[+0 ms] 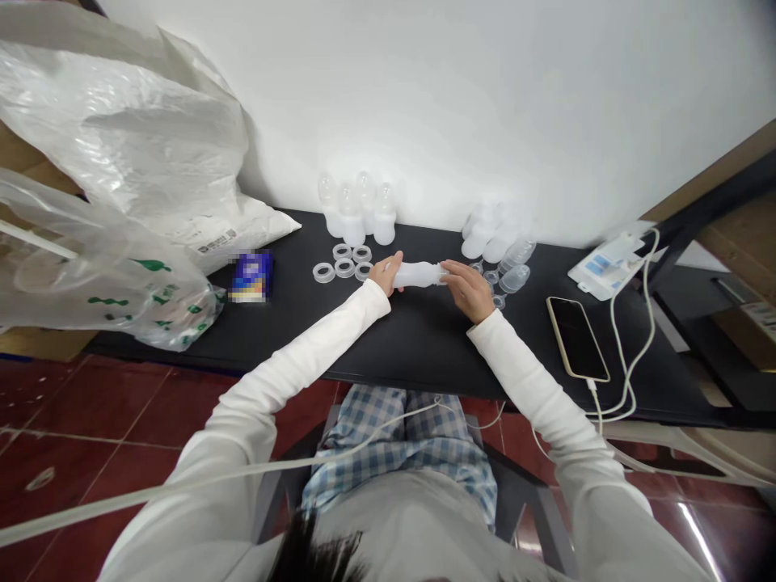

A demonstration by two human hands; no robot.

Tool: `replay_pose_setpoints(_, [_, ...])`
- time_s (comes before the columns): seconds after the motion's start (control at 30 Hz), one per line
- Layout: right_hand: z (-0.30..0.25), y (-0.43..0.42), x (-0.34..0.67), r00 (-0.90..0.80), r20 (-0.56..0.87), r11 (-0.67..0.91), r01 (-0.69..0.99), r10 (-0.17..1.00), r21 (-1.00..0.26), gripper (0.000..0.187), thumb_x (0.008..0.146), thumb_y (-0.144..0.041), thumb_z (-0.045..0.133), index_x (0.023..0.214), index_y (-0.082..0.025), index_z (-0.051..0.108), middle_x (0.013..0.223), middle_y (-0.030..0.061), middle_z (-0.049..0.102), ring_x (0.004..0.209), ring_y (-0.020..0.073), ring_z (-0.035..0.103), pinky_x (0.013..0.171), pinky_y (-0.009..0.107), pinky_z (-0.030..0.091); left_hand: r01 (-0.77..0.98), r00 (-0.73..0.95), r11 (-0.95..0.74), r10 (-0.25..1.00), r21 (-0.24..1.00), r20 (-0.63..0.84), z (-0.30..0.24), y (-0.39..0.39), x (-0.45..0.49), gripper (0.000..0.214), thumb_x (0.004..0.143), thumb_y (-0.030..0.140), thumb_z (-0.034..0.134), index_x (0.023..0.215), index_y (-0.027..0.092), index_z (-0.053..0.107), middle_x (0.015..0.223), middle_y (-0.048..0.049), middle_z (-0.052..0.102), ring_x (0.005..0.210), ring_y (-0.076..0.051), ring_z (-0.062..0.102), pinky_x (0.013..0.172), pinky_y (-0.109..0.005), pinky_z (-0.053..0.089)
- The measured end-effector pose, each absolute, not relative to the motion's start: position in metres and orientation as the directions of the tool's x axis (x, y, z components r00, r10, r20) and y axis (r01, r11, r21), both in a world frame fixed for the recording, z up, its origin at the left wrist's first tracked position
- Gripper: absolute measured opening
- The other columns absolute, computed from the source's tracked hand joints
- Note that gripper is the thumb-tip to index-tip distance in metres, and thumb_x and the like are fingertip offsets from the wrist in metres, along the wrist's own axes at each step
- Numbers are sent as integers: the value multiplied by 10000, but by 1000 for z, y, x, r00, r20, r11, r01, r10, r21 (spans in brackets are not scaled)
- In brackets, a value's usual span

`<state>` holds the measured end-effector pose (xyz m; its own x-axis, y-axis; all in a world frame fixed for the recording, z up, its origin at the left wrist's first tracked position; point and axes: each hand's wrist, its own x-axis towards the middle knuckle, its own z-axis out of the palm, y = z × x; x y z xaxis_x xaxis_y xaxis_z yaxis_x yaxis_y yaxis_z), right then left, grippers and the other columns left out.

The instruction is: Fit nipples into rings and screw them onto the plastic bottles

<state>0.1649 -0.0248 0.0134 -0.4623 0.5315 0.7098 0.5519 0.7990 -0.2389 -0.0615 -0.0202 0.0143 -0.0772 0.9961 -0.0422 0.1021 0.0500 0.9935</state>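
Observation:
A white translucent baby bottle [417, 275] lies sideways between my hands, just above the table. My left hand [386, 273] is wrapped round its base end. At the neck end, the fingers of my right hand [466, 288] close on the bottle; whatever part sits under them is mostly hidden. Several white collar rings [343, 267] lie left of my left hand. Behind them stand several bottles with clear domed caps [352, 218]. Beyond my right hand are more white bottles [483, 232], clear domed caps [515, 278] and small clear nipples [491, 277].
A blue box [250, 276] and large plastic bags [139, 145] are at the left of the black table [388, 347]. To the right lie a phone [577, 338] on a charging cable and a white power strip [609, 265]. A cable [260, 467] crosses above my lap.

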Motion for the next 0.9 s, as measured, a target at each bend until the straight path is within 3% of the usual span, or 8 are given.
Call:
replay_pose_setpoints(0.1, [15,-26,165,-435,681,781,523,589,-342,209,977,-385,554,1070,-254,687,1228,79,732,1133,235,698,965,415,591,98,-111,49,993,994,-38,14,-21,-63,629,833,803,480,763,184,568,446,34,492,299,-91,385,333,-236,250])
replay_pose_setpoints(0.2, [16,-27,165,-379,610,709,496,696,-501,402,897,-528,642,1182,-245,665,1176,78,744,1011,237,723,887,394,612,122,-85,-60,994,991,71,11,-24,-65,561,850,759,506,779,204,551,437,61,445,303,-91,387,344,-229,267])
replay_pose_setpoints(0.33, [17,-26,165,-284,532,600,456,798,-657,464,933,-598,537,1164,-222,681,1069,80,761,917,223,730,870,392,600,158,-14,-253,966,955,258,9,-28,-67,518,846,723,538,918,212,577,650,28,602,400,-88,492,393,-221,353])
replay_pose_setpoints(0.43, [16,-24,165,-253,466,529,363,848,-767,497,918,-638,532,1128,-214,686,930,66,765,779,204,725,786,379,607,204,1,-448,889,870,458,8,-27,-67,545,835,721,553,995,201,583,911,-41,683,652,-127,640,591,-252,504])
replay_pose_setpoints(0.57, [15,-23,164,-274,403,464,217,873,-859,524,862,-662,602,1139,-224,680,926,63,764,758,195,723,716,352,615,254,9,-589,794,767,607,10,-23,-70,550,844,714,546,1005,190,594,999,-78,687,917,-189,666,831,-314,529])
replay_pose_setpoints(0.67, [15,-24,161,-286,440,499,182,851,-847,495,814,-596,711,1159,-242,682,1110,74,749,969,218,730,885,376,611,254,-10,-567,809,784,588,10,-22,-72,514,860,690,543,970,193,610,956,-61,680,859,-179,661,795,-312,527])
replay_pose_setpoints(0.73, [15,-25,160,-290,476,537,186,830,-823,497,784,-555,761,1171,-253,686,1175,74,732,1061,232,712,972,398,587,224,-25,-490,862,843,507,10,-22,-72,503,860,691,546,931,197,609,898,-39,664,708,-144,632,658,-281,512])
replay_pose_setpoints(0.9, [13,-28,157,-277,565,626,251,777,-739,407,803,-486,768,1143,-269,715,1180,74,732,1140,251,685,1011,432,577,142,-89,-241,963,960,254,9,-22,-68,549,788,749,603,794,203,540,641,26,522,440,-73,442,379,-215,312])
